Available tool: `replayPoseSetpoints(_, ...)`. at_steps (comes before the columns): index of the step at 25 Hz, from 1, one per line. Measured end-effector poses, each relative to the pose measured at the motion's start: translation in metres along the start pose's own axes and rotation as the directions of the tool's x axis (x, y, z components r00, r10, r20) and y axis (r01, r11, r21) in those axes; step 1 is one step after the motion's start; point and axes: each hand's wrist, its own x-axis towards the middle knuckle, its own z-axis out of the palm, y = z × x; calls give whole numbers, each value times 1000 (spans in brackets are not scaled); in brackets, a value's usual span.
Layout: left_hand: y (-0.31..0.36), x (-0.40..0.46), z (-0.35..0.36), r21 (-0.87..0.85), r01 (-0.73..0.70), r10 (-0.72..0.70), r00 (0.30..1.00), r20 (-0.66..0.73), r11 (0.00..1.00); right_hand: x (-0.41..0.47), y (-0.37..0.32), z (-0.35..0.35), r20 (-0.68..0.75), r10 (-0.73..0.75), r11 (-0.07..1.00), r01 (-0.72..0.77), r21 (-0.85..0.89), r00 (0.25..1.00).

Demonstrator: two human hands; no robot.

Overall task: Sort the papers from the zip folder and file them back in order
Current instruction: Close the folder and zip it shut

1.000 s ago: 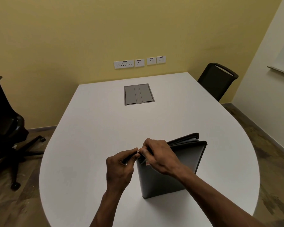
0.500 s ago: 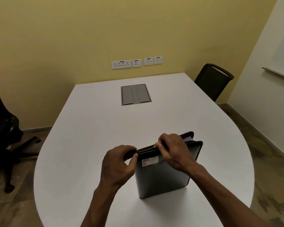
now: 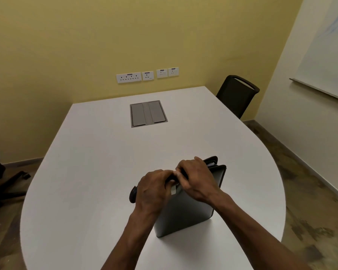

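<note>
Grey-black zip folder (image 3: 185,209) stands on edge on the white table (image 3: 98,172), near the rounded front end, spine side toward the person, top edge up. Far upper corner gapes a little; a pale sliver shows in the gap, probably the papers, too small to be sure. A small light label shows on the near face just under the hands.

Left hand (image 3: 154,190) curls over the near top corner, fingers wrapped on the edge. A dark rounded bit pokes out just left of that hand; cannot tell if it is part of the folder or a strap. Right hand (image 3: 197,180) sits on the top edge just beside the left, fingers bent and pinching at the edge. Whether the zip pull is between them cannot be seen.

Step in hand, as I judge it: opening the folder, the very start of the task. No papers are out and nothing is sorted.

Next move likely needs the left hand to brace the folder upright while the right works along the zip line, then the folder laid flat so the sheets can be lifted out.

Further off: a grey cable hatch (image 3: 148,113) set in the table, wall sockets (image 3: 147,75) on the yellow wall, a black chair (image 3: 236,94) at far right, and another chair base at the left edge.
</note>
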Motion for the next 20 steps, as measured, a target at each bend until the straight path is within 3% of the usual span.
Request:
replayPoseSetpoints(6,-2,-6,4,-11,-26,26,999,-41,1000,-5,2,-16,84,79,992,-70,-106,993)
replayPoseSetpoints(10,-15,-6,-6,-5,31,-31,998,-48,1000,-1,22,-42,-47,186,959,-192,-206,981)
replayPoseSetpoints(12,-21,-8,-13,9,66,-65,996,-56,998,-3,41,-53,-53,272,954,-276,-114,961)
replayPoseSetpoints(15,-14,-5,-19,87,93,-95,995,19,992,-8,46,-47,-63,283,959,-281,38,957)
replayPoseSetpoints(20,34,20,15,97,-64,56,995,83,993,-11,39,-36,-97,300,934,-271,234,949)
